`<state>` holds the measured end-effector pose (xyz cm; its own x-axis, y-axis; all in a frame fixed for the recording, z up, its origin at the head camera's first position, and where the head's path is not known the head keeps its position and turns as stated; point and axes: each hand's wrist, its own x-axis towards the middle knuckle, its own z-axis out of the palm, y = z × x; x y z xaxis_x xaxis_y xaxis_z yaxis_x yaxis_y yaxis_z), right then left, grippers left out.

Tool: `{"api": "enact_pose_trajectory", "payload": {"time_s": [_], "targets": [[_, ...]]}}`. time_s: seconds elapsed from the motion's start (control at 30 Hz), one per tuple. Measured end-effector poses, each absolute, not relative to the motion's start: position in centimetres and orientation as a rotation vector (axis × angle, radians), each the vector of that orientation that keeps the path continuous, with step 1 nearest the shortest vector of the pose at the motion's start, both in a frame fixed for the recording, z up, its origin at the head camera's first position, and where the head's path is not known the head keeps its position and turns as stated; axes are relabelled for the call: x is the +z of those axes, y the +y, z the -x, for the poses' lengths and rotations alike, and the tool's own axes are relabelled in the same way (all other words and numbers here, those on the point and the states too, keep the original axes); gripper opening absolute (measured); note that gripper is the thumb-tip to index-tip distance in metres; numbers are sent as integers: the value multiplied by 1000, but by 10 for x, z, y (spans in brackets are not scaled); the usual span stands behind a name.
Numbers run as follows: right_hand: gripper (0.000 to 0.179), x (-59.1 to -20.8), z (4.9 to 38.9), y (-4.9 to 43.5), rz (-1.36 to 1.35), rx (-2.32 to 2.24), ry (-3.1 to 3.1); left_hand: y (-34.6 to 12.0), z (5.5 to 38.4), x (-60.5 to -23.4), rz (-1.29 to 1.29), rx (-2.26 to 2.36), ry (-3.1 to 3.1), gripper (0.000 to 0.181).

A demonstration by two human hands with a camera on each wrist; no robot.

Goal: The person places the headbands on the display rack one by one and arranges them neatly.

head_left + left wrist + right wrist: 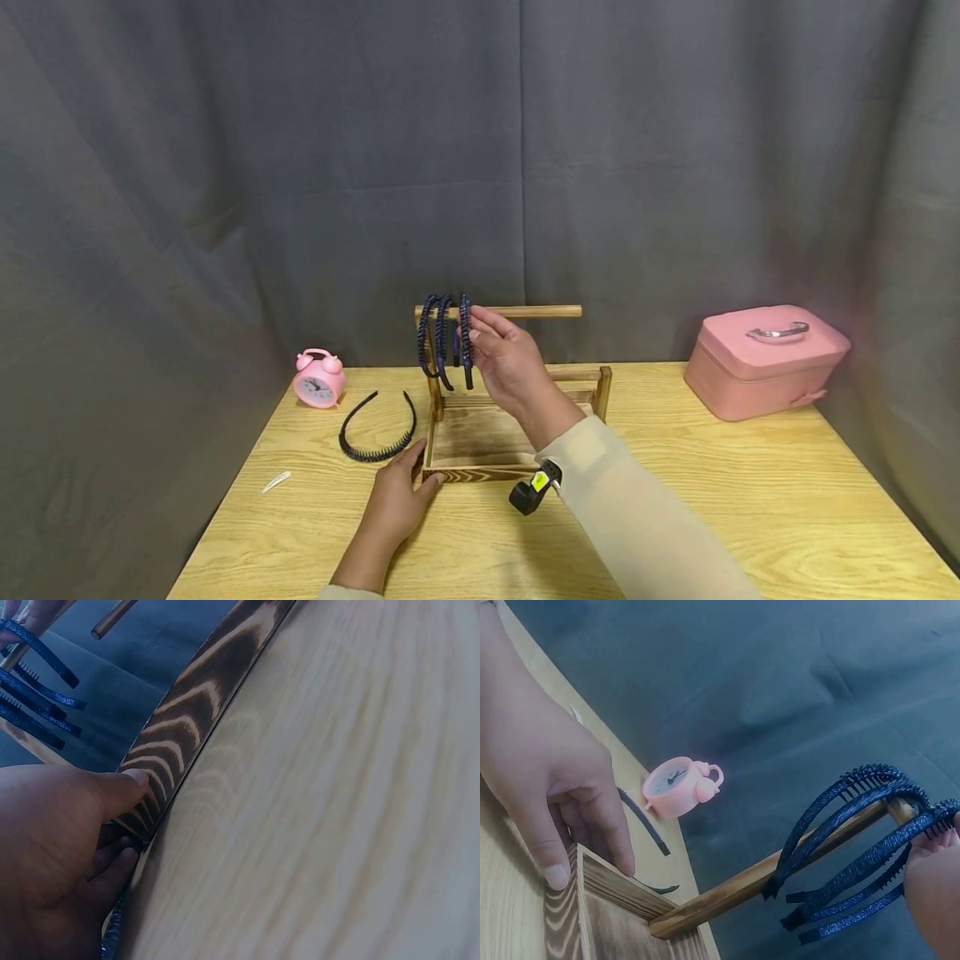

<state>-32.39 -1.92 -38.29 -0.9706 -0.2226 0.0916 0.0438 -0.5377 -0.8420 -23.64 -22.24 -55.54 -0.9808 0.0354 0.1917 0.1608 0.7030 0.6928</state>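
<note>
A wooden headband stand (pixel 480 474) has a shallow tray below and a horizontal bar (pixel 540 312) above. My right hand (pixel 517 367) pinches a dark blue headband (pixel 467 342) at the bar. Left of it, other dark blue headbands (pixel 442 333) hang over the bar; the right wrist view shows their toothed inner sides. My left hand (pixel 397 492) grips the tray's front left corner. In the left wrist view its thumb lies on the striped front board (pixel 172 742), and its other fingers are round the side. Beside this hand a toothed headband (pixel 372 455) lies on the table.
A pink alarm clock (pixel 318 379) stands at the back left of the table, and a white hair clip (pixel 276 482) lies nearer the front. A pink case (pixel 765 358) with a metal handle sits at the back right. Grey curtains surround the table.
</note>
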Motion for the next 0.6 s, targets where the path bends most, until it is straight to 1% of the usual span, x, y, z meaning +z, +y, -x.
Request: {"api": "enact_pose_trajectory", "payload": {"time_s": [0.2, 0.33, 0.4, 0.5, 0.57, 0.6], "targets": [[56, -389, 325, -21, 278, -2618, 1447, -222, 235, -556, 158, -1139, -2733, 68], [51, -391, 327, -24, 264, -2633, 1459, -222, 236, -556, 156, -1128, -2742, 69], [43, -391, 329, -26, 244, -2650, 1468, -223, 236, -555, 154, -1124, -2747, 69], [25, -390, 330, -30, 209, -2678, 1494, -223, 236, -555, 152, -1128, -2748, 69], [18, -390, 331, -32, 192, -2696, 1506, -223, 236, -555, 151, -1131, -2744, 69], [18, -390, 331, -32, 186, -2703, 1511, -223, 236, -555, 148, -1134, -2743, 69]]}}
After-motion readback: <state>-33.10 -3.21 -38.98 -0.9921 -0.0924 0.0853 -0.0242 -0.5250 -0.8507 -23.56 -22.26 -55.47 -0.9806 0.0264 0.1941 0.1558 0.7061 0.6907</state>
